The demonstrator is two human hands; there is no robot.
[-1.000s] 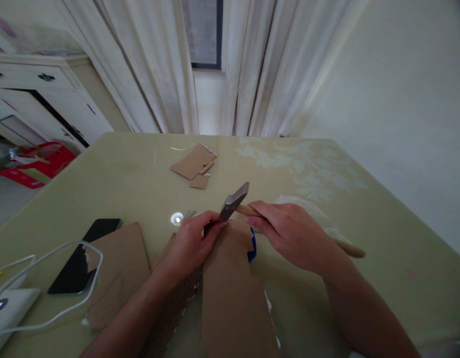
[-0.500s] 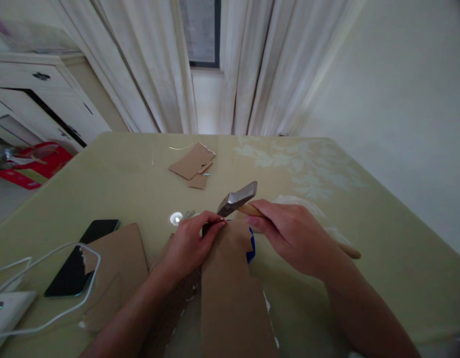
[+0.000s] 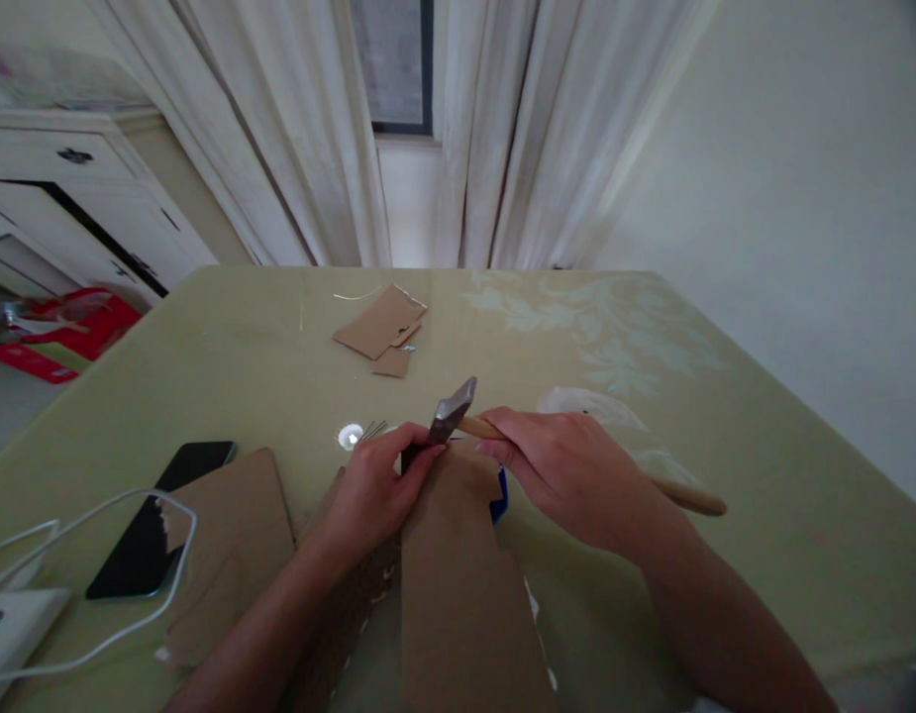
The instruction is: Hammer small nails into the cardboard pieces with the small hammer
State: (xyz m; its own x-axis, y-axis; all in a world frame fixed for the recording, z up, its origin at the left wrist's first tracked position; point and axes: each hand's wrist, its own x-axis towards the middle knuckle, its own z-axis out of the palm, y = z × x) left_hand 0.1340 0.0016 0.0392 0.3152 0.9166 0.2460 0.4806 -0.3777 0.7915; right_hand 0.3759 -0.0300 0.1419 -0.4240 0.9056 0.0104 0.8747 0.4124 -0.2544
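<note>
you are bringing the hammer [image 3: 452,413] down again from its raised position, your right hand [image 3: 568,475] closed around its wooden handle, while your left hand [image 3: 379,485] is pinching something small, hidden under its fingers, against the cardboard strip [image 3: 458,584] on the table [image 3: 725,446].

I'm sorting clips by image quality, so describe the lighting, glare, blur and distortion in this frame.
Head view: dim and underexposed, lit mostly from the window; wide-angle distortion bends the curtains and cabinet outward; one bright glare spot on the table; the hammer head is slightly motion-blurred, the hands fairly sharp, the corners soft.
</note>
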